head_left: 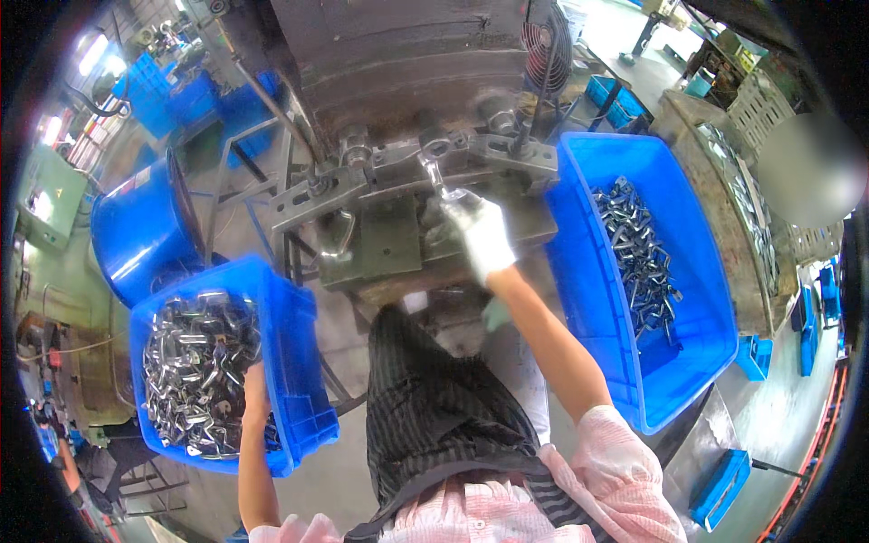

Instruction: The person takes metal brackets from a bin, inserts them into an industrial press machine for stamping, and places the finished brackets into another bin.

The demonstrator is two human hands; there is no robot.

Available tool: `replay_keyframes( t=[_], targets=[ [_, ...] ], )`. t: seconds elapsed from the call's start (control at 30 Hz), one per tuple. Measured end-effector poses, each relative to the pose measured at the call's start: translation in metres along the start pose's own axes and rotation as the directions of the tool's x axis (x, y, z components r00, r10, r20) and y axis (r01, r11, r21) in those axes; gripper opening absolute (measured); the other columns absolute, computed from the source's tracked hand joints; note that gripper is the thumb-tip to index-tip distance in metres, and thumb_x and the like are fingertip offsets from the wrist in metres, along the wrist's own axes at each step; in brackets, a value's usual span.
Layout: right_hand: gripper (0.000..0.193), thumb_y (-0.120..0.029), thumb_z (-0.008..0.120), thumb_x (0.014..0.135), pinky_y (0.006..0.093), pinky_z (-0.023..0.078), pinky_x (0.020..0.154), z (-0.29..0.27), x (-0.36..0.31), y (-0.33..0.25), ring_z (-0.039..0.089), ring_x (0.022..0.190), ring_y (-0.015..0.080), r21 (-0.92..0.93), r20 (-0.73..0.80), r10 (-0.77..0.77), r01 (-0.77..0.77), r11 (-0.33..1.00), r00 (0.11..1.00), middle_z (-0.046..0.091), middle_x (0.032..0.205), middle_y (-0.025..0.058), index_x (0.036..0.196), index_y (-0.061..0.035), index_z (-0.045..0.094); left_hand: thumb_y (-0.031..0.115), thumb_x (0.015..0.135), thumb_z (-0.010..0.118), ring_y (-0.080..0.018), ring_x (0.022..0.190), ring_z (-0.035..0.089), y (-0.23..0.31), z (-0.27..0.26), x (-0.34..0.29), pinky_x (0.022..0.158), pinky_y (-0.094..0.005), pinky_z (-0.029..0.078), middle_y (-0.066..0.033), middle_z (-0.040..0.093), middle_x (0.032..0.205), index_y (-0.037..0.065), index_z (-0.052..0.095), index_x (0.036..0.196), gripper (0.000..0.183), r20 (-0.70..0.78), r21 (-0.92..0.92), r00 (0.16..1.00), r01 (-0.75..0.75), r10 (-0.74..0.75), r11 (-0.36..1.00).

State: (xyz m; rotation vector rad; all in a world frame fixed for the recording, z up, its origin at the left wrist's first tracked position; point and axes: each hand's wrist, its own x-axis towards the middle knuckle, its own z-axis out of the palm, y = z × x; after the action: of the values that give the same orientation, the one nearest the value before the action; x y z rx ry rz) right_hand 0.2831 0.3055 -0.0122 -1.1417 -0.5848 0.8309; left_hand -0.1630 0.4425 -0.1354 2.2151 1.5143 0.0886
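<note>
While left bin point(301, 357) sits packed: bent metal parts point(195, 353)!
Right bin point(701, 308): more, along its left edge.
Right hand point(480, 237): outstretched, clamped on shiny piece point(435, 177) over fixture point(389, 246).
Left hand point(256, 389): down in left bin; grip, can't tell.

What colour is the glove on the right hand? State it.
White: the glove on the right hand, best seen in the head view.
</note>
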Motion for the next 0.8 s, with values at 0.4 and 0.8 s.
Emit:
replay_keyframes(
  t=[0.4, 0.8],
  targets=[
    [0.012, -0.005, 0.061, 0.082, 0.0225, 0.046, 0.058, -0.002, 0.007, 0.023, 0.057, 0.064, 0.0085, 0.131, -0.077, 0.015, -0.004, 0.991, 0.997, 0.065, 0.081, 0.0043, 0.089, 0.0032, 0.063, 0.011, 0.075, 0.058, -0.0249, 0.073, 0.065, 0.042, -0.016, -0.011, 0.065, -0.0344, 0.048, -0.0194, 0.065, 0.078, -0.005, 0.061, 0.088, 0.021, -0.09, -0.14, 0.988, -0.137, 0.125, 0.981],
    [0.019, -0.008, 0.06, 0.083, 0.0256, 0.051, 0.052, -0.007, 0.003, 0.002, 0.063, 0.06, 0.0165, 0.036, -0.063, 0.059, -0.057, 0.998, 0.996, 0.066, 0.081, 0.012, 0.098, 0.0036, 0.06, 0.003, 0.072, 0.06, -0.01, 0.059, 0.058, 0.031, -0.059, -0.032, 0.05, -0.0227, 0.044, -0.0059, 0.063, 0.066, -0.004, 0.065, 0.077, 0.01, -0.03, -0.308, 0.997, 0.055, -0.068, 0.95]
  ],
)
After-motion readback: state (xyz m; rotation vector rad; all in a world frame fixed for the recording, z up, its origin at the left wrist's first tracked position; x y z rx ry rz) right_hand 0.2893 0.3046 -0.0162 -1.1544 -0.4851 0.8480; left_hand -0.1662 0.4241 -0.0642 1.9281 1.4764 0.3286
